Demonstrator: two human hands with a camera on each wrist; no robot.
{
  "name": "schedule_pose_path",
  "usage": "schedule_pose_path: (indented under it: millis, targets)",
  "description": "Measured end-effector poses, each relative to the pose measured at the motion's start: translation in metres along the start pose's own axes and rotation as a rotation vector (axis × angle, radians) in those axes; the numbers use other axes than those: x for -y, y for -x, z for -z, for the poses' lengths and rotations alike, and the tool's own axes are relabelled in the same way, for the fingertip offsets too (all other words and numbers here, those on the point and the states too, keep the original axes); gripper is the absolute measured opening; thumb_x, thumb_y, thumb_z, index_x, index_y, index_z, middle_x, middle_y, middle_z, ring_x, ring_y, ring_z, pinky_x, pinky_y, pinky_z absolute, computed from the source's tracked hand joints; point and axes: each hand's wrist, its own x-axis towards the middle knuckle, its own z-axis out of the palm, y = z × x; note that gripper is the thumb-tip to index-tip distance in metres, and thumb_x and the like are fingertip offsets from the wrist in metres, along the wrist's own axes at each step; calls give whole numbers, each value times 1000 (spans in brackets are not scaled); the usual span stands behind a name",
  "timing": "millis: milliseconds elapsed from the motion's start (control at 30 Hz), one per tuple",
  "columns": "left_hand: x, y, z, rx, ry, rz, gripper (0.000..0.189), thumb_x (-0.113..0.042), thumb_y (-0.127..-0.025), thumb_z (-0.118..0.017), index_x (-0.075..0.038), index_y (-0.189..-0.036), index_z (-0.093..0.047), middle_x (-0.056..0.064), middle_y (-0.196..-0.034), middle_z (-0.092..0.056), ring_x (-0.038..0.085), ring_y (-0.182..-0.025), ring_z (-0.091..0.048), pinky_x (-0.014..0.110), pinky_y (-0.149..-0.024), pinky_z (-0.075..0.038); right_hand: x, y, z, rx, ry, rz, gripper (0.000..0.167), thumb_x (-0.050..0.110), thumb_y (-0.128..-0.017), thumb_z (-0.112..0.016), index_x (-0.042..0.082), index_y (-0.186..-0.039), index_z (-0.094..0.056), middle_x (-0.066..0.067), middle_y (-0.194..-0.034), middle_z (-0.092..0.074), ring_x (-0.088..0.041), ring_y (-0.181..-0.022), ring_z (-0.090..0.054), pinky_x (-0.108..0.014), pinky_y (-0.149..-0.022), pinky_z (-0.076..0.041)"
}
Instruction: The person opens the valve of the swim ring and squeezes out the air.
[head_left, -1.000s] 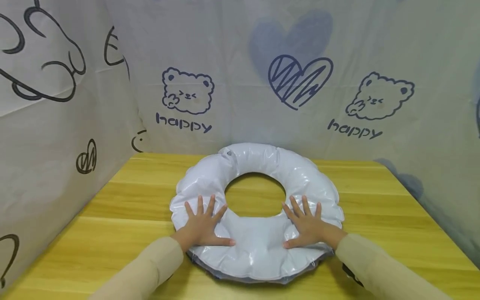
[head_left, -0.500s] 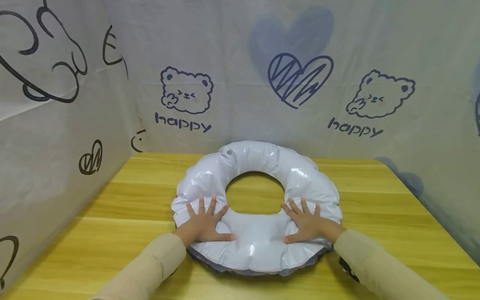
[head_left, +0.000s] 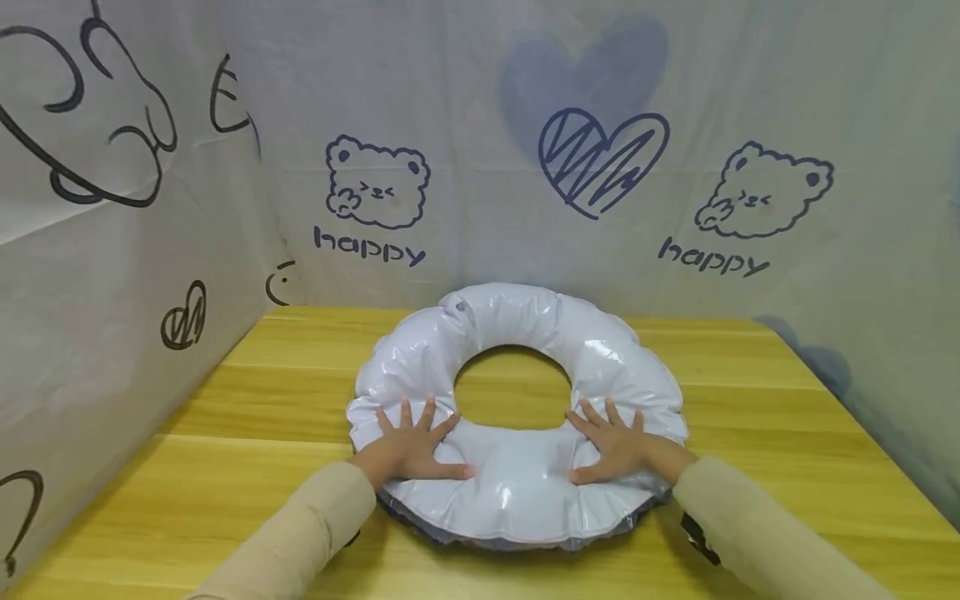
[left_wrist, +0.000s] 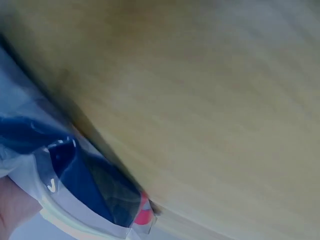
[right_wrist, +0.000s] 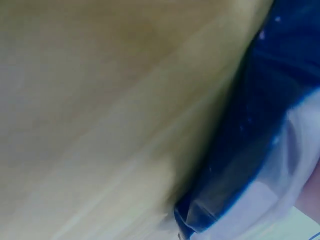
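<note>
A white inflatable swim ring [head_left: 517,483] lies flat on the wooden table [head_left: 247,400], puffed up and creased, with a small valve near its far left. My left hand [head_left: 411,450] presses on the ring's near left part, fingers spread and thumb pointing inward. Mirroring it, my right hand [head_left: 618,450] presses on the near right part with spread fingers. Dents and wrinkles show around both hands. In the left wrist view the ring's side [left_wrist: 75,170] is dark blue under clear plastic with a bit of red. Dark blue also covers the side [right_wrist: 250,125] in the right wrist view.
A pale cloth backdrop [head_left: 480,200] with bear drawings, hearts and "happy" lettering hangs behind the table. Another cloth side [head_left: 97,275] runs along the left. The ring's far edge lies close to the back cloth. Yellow wood shows through the ring's hole.
The ring's near edge and both thumbs sit slightly higher in view than a second ago. Both hands stay pressed on the ring, and the head view has shifted a little.
</note>
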Motion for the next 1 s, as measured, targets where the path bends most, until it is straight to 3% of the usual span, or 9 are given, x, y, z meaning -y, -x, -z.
schedule_pose_path:
  millis: [200,400,700,1000]
  targets:
    - [0,4,-7,-44,-12,22,99,-83,-71,-42,-28,-149,-16,20,-155,-6,55,-136,-4,78,-97,0,-7,5,-4,-90,-16,34,103,67,-74,-61,11,-149,-18,-22,-155,-5,-55,-136,2,-76,-97,5]
    - [-9,11,-9,-55,19,39,102,-87,-70,-35,-27,-150,-15,21,-155,-9,55,-137,-5,77,-97,-1,-20,13,-4,-191,69,59,109,69,-68,-63,7,-148,-20,-26,-154,-2,-52,-138,5,-70,-104,4]
    - [-38,31,-8,-10,76,83,94,-85,-75,-27,-28,-149,-17,22,-153,-15,55,-136,-12,76,-98,-8,-36,22,10,-412,283,16,116,70,-56,-70,2,-142,-33,-32,-149,-14,-54,-136,-8,-70,-104,-6]
    - [-76,43,-12,-4,4,158,95,-86,-74,-21,-26,-148,-23,25,-148,-28,56,-130,-27,70,-102,-14,-50,23,18,-499,356,-110,117,66,-54,-74,-1,-141,-33,-32,-149,-15,-52,-136,-8,-69,-105,-5]
